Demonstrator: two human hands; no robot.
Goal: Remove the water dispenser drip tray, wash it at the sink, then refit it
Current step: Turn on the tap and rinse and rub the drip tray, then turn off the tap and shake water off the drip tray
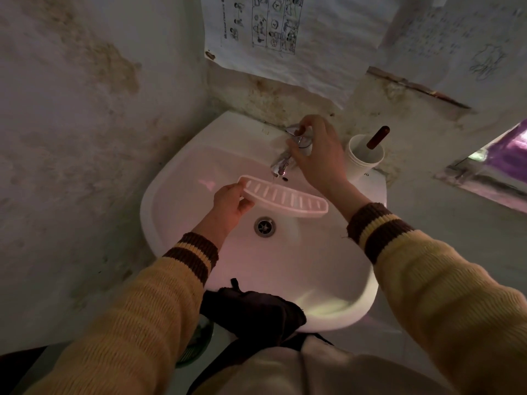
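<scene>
The white slotted drip tray hangs over the basin of the white sink, just under the spout of the chrome tap. My left hand grips the tray's left end with thumb and fingers. My right hand is wrapped around the tap's handle at the back of the sink. I cannot tell whether water is running. The drain lies below the tray.
A white cup with a brown-handled tool stands on the sink's right rim. A dark cloth hangs over the sink's front edge. Stained walls close in at left and behind, with paper sheets above. A green basket sits below.
</scene>
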